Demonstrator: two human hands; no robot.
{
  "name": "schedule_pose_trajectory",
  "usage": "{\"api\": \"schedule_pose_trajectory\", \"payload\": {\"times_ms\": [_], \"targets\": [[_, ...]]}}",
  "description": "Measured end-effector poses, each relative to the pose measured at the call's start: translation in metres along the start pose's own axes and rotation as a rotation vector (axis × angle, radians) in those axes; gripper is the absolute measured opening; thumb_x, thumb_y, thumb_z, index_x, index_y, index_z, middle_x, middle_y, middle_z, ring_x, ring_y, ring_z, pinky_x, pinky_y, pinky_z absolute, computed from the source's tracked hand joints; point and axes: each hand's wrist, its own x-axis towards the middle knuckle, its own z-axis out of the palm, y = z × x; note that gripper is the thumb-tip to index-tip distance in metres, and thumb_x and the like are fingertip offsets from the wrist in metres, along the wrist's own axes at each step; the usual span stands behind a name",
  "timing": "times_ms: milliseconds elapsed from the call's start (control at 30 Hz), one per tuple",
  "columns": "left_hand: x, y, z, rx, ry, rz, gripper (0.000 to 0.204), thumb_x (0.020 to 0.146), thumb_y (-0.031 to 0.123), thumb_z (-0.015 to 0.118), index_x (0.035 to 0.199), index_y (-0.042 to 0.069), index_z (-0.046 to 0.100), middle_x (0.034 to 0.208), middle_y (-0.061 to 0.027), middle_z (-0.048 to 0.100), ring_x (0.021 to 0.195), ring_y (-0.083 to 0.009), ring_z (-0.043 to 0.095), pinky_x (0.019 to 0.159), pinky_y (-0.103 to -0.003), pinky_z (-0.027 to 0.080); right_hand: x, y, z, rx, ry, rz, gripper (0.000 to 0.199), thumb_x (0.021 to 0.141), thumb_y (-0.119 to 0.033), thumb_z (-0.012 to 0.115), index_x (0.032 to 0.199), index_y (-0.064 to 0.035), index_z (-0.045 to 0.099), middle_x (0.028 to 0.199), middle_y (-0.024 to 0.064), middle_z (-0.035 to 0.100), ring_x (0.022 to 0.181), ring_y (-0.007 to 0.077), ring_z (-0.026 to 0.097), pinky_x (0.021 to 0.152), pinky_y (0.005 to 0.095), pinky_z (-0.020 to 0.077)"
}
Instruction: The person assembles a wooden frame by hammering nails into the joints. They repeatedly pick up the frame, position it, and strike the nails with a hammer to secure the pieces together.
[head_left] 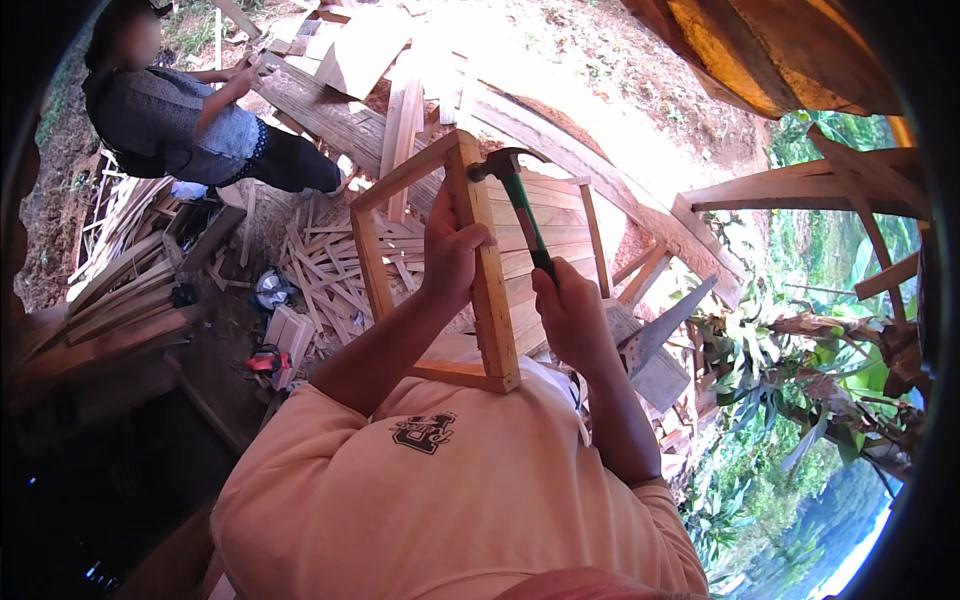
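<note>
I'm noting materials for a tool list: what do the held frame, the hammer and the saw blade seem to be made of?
Frame: bare wood, apparently unvarnished, from its yellow-brown, matte surface.
Hammer head: probably steel, dark finish, judging by the thin curved claw.
Handle: green and black, perhaps plastic or rubber coated; its core is hidden.
Saw blade: likely metal, plain grey, thin and flat.

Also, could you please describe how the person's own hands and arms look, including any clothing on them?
The left hand and right hand are both bare, without gloves. The forearms are uncovered too. The short, loose sleeves are pale peach, part of a shirt with a dark print on its front.
</note>
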Motion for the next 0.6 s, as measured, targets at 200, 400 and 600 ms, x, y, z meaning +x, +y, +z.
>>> {"api": "schedule_pose_trajectory", "payload": {"times_ms": [200, 400, 600], "targets": [[-0.005, 0.0, 0.006, 0.083, 0.033, 0.03, 0.086, 0.067, -0.008, 0.051, 0.152, 0.0, 0.041, 0.128, -0.0117, 0.06, 0.116, -0.0214, 0.061, 0.098, -0.033, 0.052, -0.002, -0.018, 0.004, 0.044, 0.223, 0.037, 0.022, 0.112, -0.025, 0.051, 0.1, -0.0067, 0.053, 0.063, -0.0036, 0.047, 0.05, 0.0057, 0.044, 0.045, 0.0245, 0.035], [-0.003, 0.001, 0.003, 0.131, 0.026, 0.064, 0.084, 0.067, -0.007, 0.05, 0.151, -0.003, 0.041, 0.128, -0.0124, 0.06, 0.114, -0.0214, 0.062, 0.096, -0.031, 0.053, -0.008, -0.043, -0.015, 0.505, 0.277, 0.191, 0.027, 0.114, -0.028, 0.046, 0.093, -0.0108, 0.046, 0.062, -0.0066, 0.039, 0.043, 0.0034, 0.032, 0.039, 0.0217, 0.0269], [0.002, -0.009, -0.015, -0.009, 0.035, 0.023, 0.08, 0.069, -0.009, 0.052, 0.148, 0.002, 0.044, 0.121, -0.01, 0.061, 0.106, -0.0179, 0.064, 0.082, -0.027, 0.055, 0.001, -0.032, -0.019, -0.162, -0.066, 0.108, 0.028, 0.108, -0.024, 0.054, 0.1, 0.0019, 0.058, 0.074, 0.0238, 0.064, 0.067, 0.0405, 0.064, 0.062, 0.0495, 0.0457]]}}
